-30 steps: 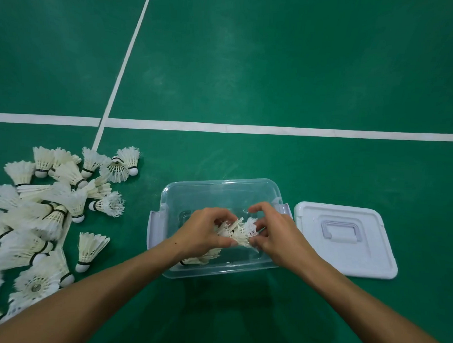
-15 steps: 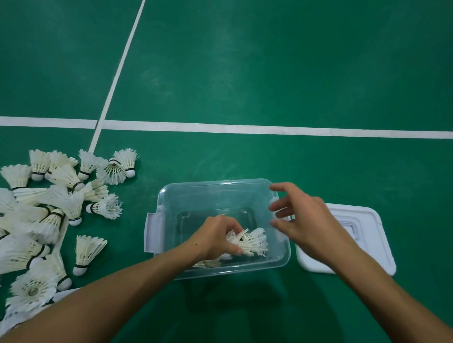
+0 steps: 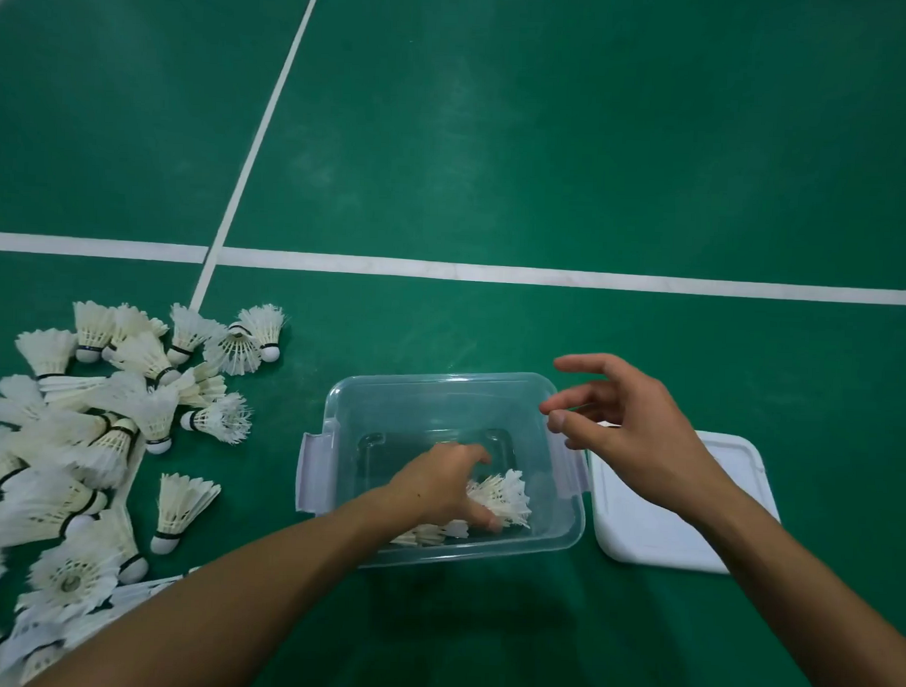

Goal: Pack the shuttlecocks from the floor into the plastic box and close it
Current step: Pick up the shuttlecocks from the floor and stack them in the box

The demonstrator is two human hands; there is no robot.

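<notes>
- Plastic box [image 3: 441, 394]: clear, glossy plastic, smooth walls.
- Lid [image 3: 655, 535]: opaque white plastic, smooth, slight sheen.
- Shuttlecocks [image 3: 93, 433]: white feathers, frayed and rough at the tips; smooth white rounded bases.
- Court floor [image 3: 550, 141]: green, scuffed, low sheen.

L hand [image 3: 443, 484] curled low, R hand [image 3: 630, 431] raised, fingers loose

shuttlecock pile [image 3: 66, 463] cut off left

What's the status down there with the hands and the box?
Left hand in plastic box, fingers on shuttlecocks. Right hand open above rim. Lid off, floor pile unpacked.
</notes>
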